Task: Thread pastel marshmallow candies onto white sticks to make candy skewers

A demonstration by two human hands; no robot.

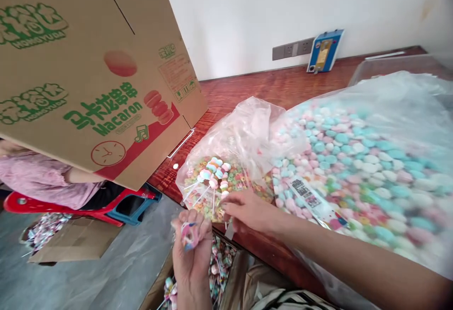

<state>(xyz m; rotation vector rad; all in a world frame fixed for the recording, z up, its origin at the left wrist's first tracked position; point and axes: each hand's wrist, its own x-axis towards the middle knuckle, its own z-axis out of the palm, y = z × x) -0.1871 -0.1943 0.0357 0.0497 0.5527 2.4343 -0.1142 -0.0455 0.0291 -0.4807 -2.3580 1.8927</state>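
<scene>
My left hand [193,244] is closed around a crumpled, printed plastic wrapper [190,235] in pink and blue. Over the table edge, my right hand [246,212] has its fingers curled at a marshmallow stick [224,185], whose lower part they partly hide. Several more pastel marshmallow sticks [208,174] lie beside it, their white sticks pointing toward me. They rest on a clear bag [244,128] full of small coloured ring-shaped sweets. Below my hands, an open carton [159,281] holds many finished-looking wrapped candy sticks [219,263].
A large clear bag of pastel marshmallows [371,159] covers the table's right side, with a printed packet [311,201] on it. A big cardboard box [106,79] stands left. Behind are a blue device [325,51] and wall sockets [292,49]. A person in a pink sleeve [46,178] sits left.
</scene>
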